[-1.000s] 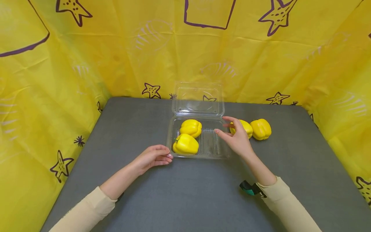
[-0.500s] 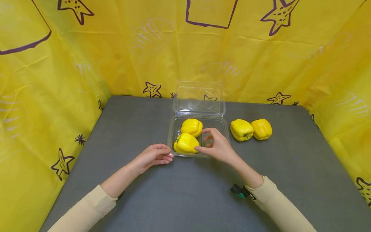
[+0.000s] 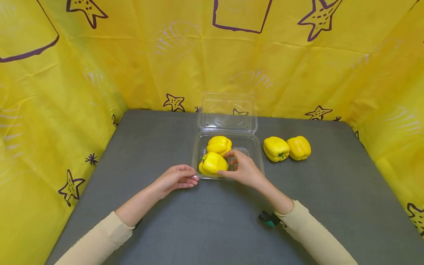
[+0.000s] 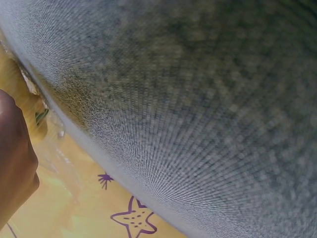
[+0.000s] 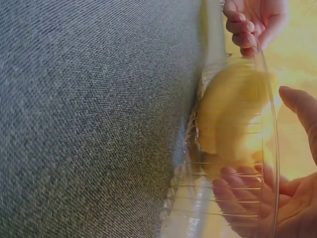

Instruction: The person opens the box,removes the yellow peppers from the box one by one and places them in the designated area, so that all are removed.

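Observation:
A clear plastic clamshell container sits on the table with its lid raised at the back. Two yellow bell peppers fill its left side: a rear pepper and a front pepper with its green stem pointing left. My left hand pinches the container's front left corner. Reaching in over the front rim, my right hand has its thumb and fingers spread at the right end of the front pepper. In the right wrist view, the fingers show through the container's clear wall.
Two more yellow bell peppers, a left one and a right one, lie side by side to the right of the container. A yellow patterned cloth surrounds the back and sides of the dark grey table.
My right hand has come left from above the container's right edge to the front pepper, shifting slightly closer in the last half second. My left hand stays at the corner.

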`<state>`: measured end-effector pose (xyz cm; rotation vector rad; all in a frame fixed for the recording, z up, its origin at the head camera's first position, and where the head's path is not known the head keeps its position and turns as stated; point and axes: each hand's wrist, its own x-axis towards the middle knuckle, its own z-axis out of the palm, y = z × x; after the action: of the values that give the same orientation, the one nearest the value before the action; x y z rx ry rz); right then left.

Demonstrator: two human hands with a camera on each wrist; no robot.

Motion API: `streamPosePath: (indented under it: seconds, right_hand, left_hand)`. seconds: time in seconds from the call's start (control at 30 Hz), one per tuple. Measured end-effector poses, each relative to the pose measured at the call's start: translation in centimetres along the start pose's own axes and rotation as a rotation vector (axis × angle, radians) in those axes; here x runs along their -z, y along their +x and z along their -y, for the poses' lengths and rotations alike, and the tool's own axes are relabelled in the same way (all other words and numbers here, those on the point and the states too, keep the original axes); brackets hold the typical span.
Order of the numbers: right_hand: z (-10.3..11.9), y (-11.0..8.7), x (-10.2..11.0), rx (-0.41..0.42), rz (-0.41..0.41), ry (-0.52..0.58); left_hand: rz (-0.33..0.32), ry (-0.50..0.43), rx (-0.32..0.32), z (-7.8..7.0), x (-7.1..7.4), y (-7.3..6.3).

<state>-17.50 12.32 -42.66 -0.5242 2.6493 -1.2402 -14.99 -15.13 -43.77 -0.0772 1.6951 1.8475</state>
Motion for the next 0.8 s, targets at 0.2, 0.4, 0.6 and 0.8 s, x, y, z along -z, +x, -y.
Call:
streamPosePath:
  seconds: [0.2,0.4,0.6,0.8]
  right_hand:
    - [-0.04,0.24,-0.35,-0.028,0.024,-0.042]
    - [-0.11,0.51,-0.54,-0.035,0.049,-0.090]
    - [-0.22,0.83,-0.52,-0.013,0.073,-0.121]
    - [-0.47,1.02,-0.65,-0.007,0.054,-0.129]
  left_hand:
    - [-0.008,0.007,0.010,0.00,-0.07,-0.02]
    - [-0.009,0.011,0.011,-0.01,-0.08,0.00]
    - [-0.010,0.016,0.010,0.01,-0.05,0.02]
    - [-0.016,0.007,0.013,0.08,-0.11,0.09]
